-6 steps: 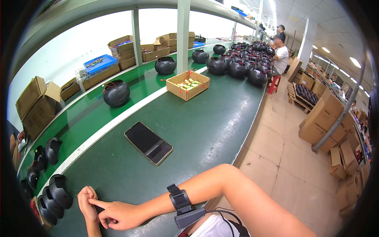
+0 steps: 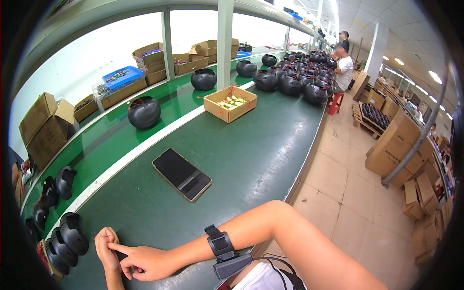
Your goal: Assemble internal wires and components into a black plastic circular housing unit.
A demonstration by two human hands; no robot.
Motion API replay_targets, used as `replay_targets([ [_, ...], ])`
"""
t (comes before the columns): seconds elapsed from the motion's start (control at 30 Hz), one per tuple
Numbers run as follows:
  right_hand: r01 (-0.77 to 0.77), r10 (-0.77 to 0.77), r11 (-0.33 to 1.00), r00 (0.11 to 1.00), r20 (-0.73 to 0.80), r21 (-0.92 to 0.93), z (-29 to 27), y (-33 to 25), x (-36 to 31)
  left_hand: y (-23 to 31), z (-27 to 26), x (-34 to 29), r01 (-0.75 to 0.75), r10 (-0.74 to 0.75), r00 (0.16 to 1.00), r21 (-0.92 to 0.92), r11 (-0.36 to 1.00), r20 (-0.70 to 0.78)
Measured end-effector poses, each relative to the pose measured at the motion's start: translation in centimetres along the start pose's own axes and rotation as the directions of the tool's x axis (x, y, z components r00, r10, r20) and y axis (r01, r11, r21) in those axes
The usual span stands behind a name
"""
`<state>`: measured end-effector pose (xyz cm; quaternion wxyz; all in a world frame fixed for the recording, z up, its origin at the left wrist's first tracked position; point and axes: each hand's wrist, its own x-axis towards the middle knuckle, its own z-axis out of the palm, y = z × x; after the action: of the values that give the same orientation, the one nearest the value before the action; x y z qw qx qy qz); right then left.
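Note:
My left hand (image 2: 107,247) is by the lower left of the green table, its fingers curled into a loose fist. Reaching across to it, my right hand (image 2: 149,263) touches those curled fingers with its stretched index finger; its other fingers bend loosely, holding nothing visible. A black phone (image 2: 182,175) lies flat on the table beyond my hands. Just left of my left hand, several curved black shell pieces (image 2: 73,234) stand nested together. A shallow cardboard box (image 2: 227,115) farther off holds pale yellow-green packs with red wires.
A green conveyor belt (image 2: 108,145) along the left carries round black housings (image 2: 144,112) and more shell pieces (image 2: 65,182). Many wired black housings (image 2: 291,84) crowd the table's far end, near a seated person (image 2: 344,70). A post (image 2: 224,48) rises beside the belt.
The round housings and shell pieces on the belt have shifted slightly away from me and to the right. My hands and the phone stay put.

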<state>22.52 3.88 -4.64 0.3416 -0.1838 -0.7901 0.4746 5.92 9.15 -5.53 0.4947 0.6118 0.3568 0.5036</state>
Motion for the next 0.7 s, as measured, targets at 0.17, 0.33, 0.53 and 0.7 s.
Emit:
replay_targets([
  [0.17, 0.022, -0.022, 1.0, 1.0, -0.008, 0.004, 0.13, 0.11, -0.23, -0.09, 0.22, -0.21, -0.001, 0.001, 1.0, 0.003, 1.0, -0.007],
  [0.33, 0.021, -0.021, 1.0, 1.0, -0.01, -0.007, 0.11, -0.05, -0.34, 0.15, 0.44, -0.29, -0.003, 0.003, 1.0, 0.017, 1.0, -0.004],
  [0.53, 0.033, -0.033, 0.999, 0.999, -0.013, -0.008, 0.21, 0.12, -0.25, -0.01, 0.17, -0.24, 0.004, -0.004, 1.0, 0.017, 1.0, -0.003],
  [0.7, 0.035, -0.035, 0.999, 0.999, -0.015, -0.002, 0.16, 0.19, -0.24, -0.06, 0.31, -0.23, 0.008, -0.007, 1.0, 0.013, 1.0, -0.019],
])
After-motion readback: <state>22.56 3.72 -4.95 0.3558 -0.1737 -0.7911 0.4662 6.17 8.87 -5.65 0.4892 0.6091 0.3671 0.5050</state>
